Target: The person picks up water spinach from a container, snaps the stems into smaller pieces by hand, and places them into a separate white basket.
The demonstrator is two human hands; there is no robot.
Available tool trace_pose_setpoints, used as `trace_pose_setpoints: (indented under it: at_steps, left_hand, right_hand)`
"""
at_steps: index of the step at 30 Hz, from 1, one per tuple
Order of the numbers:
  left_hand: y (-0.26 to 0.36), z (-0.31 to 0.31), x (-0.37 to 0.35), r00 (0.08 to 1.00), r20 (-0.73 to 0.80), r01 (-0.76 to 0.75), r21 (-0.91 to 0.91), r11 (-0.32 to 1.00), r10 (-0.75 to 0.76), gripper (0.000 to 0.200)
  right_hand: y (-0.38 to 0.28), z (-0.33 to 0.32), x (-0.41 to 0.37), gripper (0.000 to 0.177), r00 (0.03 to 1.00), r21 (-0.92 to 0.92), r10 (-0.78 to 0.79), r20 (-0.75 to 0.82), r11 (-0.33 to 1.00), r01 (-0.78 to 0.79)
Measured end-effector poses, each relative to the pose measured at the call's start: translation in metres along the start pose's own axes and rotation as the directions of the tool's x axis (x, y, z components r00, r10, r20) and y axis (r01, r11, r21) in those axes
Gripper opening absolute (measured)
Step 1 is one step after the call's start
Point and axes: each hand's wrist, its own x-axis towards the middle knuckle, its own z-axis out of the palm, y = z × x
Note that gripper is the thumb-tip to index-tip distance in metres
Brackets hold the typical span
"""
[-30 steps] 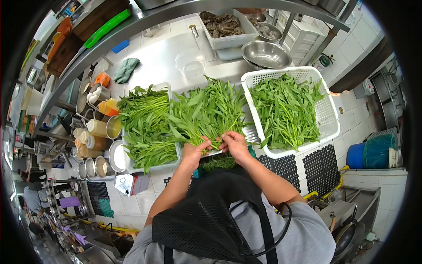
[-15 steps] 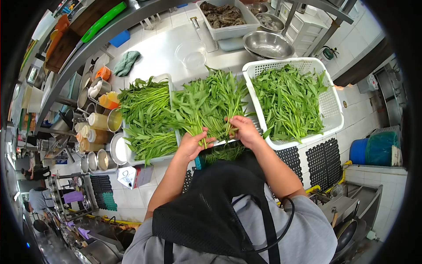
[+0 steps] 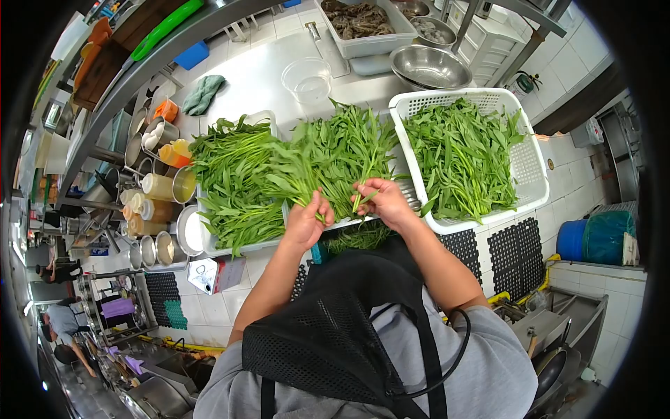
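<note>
My left hand (image 3: 309,222) is closed round the stems of a bunch of leafy greens (image 3: 294,174), whose leaves point away from me. Just right of it, my right hand (image 3: 382,202) pinches green stems (image 3: 359,201) between thumb and fingers. Both hands are over the near edge of the middle pile of greens (image 3: 342,150). A left tray (image 3: 280,234) holds more long-stemmed greens (image 3: 237,181). To the right, a white perforated basket (image 3: 528,171) is filled with loose greens (image 3: 464,160).
Beyond the greens are a clear plastic bowl (image 3: 307,80), a green cloth (image 3: 203,96), a metal bowl (image 3: 431,66) and a tub of dark food (image 3: 377,45). Sauce bottles (image 3: 155,186) and containers line the left. A co-worker (image 3: 66,320) is at far lower left.
My left hand has turned and its fingers have closed more tightly round the stems. My right hand has moved slightly left, with its fingers pinched. The co-worker shows more, with an arm extended.
</note>
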Motion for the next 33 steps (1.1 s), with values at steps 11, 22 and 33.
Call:
trace_pose_setpoints:
  at_steps: [11, 22, 33]
  left_hand:
    - [-0.017, -0.002, -0.006, 0.984, -0.106, 0.172, 0.398, 0.901, -0.141, 0.020]
    - [-0.007, 0.006, -0.012, 0.989, 0.087, 0.119, 0.043, 0.992, -0.122, 0.016]
    - [-0.016, 0.004, -0.003, 0.971, -0.048, 0.231, -0.037, 0.972, -0.232, 0.034]
  right_hand:
    - [0.015, 0.016, -0.011, 0.022, 0.922, -0.736, -0.388, -0.014, 0.628, 0.253]
    - [0.029, -0.032, -0.006, 0.017, 0.770, -0.959, -0.598, -0.221, 0.275, -0.061]
    - [0.016, -0.022, 0.003, 0.016, 0.683, -0.777, -0.696, -0.220, 0.548, 0.308]
